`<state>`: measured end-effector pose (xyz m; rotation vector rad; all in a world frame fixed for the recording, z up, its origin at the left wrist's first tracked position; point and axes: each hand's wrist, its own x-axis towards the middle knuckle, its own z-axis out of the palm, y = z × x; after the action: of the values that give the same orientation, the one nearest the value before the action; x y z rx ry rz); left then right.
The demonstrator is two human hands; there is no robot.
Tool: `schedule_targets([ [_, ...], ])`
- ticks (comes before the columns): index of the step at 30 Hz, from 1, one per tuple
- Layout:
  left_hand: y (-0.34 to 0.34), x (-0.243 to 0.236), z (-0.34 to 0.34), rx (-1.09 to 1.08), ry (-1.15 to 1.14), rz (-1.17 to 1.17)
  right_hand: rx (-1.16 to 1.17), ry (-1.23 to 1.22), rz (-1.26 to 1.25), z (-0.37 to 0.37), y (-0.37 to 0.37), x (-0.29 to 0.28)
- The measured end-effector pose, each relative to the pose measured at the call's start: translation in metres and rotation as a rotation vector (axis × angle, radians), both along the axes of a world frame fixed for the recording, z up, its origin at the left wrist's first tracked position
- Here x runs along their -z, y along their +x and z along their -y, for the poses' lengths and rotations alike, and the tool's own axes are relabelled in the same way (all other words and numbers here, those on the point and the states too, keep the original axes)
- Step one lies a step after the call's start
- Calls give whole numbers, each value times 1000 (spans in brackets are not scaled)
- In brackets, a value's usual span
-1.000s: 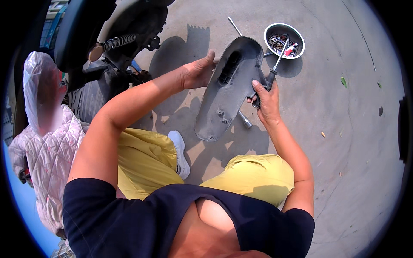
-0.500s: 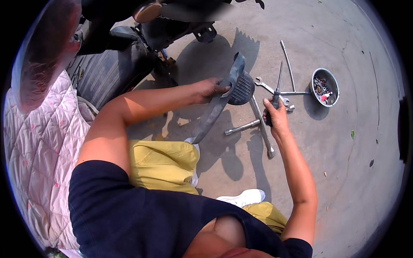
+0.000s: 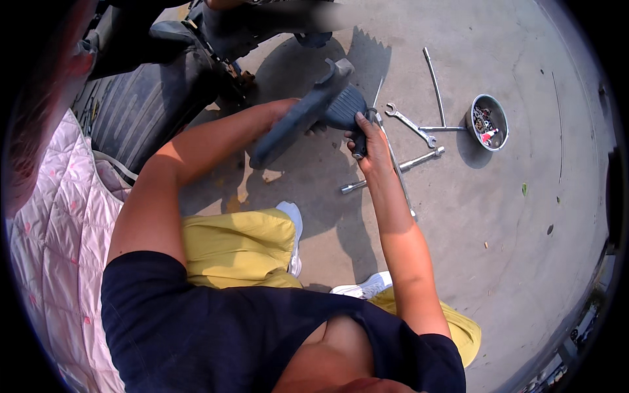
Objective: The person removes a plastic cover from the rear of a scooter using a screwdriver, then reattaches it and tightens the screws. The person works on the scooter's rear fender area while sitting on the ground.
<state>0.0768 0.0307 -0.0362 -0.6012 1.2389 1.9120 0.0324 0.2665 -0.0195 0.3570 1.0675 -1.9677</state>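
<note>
My left hand (image 3: 283,111) is closed on a dark grey plastic part (image 3: 288,124), long and curved with a ribbed rounded section. The part hides most of this hand; a few fingertips show beneath it. My right hand (image 3: 373,147) grips a screwdriver (image 3: 358,145) by its black handle, right beside the ribbed section. Its thin shaft points away from me, past the part's right side. Whether the screwdriver touches the part, I cannot tell.
On the concrete lie an open-ended wrench (image 3: 411,126), a T-shaped socket wrench (image 3: 435,85) and a cross-shaped wrench (image 3: 422,158). A metal bowl (image 3: 502,124) holds small hardware. At left are a black ribbed vehicle floor (image 3: 141,108) and a pink quilted cover (image 3: 59,229).
The plastic part has been turned and brought left, showing more of its broad outer face. My right hand has moved left with the screwdriver, up to the part.
</note>
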Motion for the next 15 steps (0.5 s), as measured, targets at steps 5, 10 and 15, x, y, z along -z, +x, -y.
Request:
schedule_targets([
  [5, 22, -56, 19, -149, 389, 2, 226, 30, 3, -17, -27, 23],
  [10, 41, -49, 35, -669, 443, -135, 293, 18, -84, 3, -33, 28],
  [15, 41, -22, 23, -1091, 40, -341, 253, -36, -179, 53, -46, 31],
])
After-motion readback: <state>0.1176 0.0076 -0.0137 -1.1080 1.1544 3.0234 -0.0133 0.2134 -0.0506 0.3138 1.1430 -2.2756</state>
